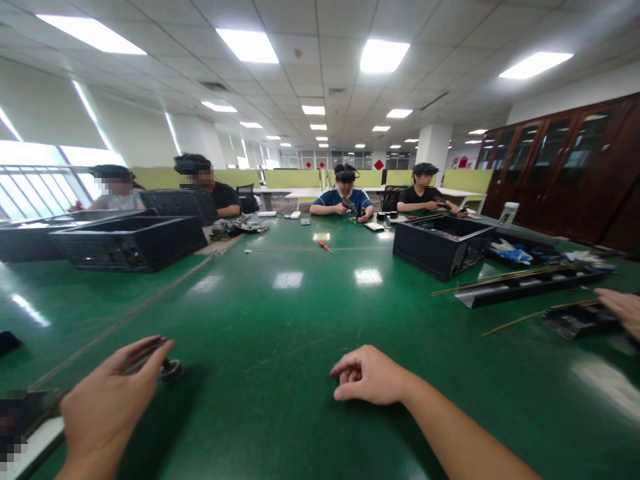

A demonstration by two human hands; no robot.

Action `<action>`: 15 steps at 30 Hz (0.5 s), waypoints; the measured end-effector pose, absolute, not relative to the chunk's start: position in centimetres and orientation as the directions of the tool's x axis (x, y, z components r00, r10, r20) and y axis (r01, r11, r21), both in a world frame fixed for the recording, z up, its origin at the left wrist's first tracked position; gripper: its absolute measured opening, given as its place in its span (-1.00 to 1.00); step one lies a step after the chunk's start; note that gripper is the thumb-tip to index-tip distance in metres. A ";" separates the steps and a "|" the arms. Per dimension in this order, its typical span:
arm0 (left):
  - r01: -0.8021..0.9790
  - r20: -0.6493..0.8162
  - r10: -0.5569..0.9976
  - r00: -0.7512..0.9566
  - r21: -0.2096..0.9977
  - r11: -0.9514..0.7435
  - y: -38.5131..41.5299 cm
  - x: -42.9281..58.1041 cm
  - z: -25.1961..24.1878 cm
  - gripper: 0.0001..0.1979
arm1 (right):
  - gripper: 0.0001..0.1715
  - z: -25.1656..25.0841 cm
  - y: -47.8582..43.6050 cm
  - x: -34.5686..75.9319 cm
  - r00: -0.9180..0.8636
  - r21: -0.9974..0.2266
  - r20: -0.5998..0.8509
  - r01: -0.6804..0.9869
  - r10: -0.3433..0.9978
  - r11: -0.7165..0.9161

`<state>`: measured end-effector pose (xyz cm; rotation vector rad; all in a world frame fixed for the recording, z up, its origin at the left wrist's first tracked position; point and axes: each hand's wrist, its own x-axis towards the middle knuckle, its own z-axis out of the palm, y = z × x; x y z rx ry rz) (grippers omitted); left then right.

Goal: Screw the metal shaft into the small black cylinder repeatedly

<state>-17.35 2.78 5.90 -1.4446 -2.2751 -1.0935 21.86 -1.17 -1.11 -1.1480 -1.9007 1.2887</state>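
Note:
My left hand (113, 393) is at the lower left, thumb and fingers brought together in a pinch. A small dark round part (171, 371) with a paler rim shows just beneath the fingertips and seems held in them. Its exact kind is too blurred to make out. My right hand (373, 377) rests low over the green tabletop (280, 327), near the middle, with fingers loosely curled in and nothing visible in them. Farther up the table lies a screwdriver with an orange handle (324, 245), apart from both hands.
Black computer cases stand at left (133, 243) and right (443, 243). A metal channel (525, 283) with thin rods lies at right, near another person's hand (623, 310). Circuit parts (235, 228) lie back left. Several people sit around the table. A pale-edged object (43, 447) is at lower left.

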 end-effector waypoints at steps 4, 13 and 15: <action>0.809 0.429 0.724 -0.540 0.500 0.308 2.8 -17.6 6.5 -0.59 | -0.46 -1.1 -1.3 21.9 -0.471 -0.924 -0.011 0.341 0.882 0.171; 0.775 0.210 0.818 -0.535 0.507 0.377 4.1 -18.8 6.1 -0.64 | -0.47 -1.0 -1.4 21.8 -0.483 -0.923 0.010 0.333 0.875 0.194; 0.821 0.198 0.865 -0.460 0.465 0.330 4.5 -19.6 5.6 -0.66 | -0.47 -0.9 -1.4 21.8 -0.487 -0.925 0.005 0.330 0.873 0.189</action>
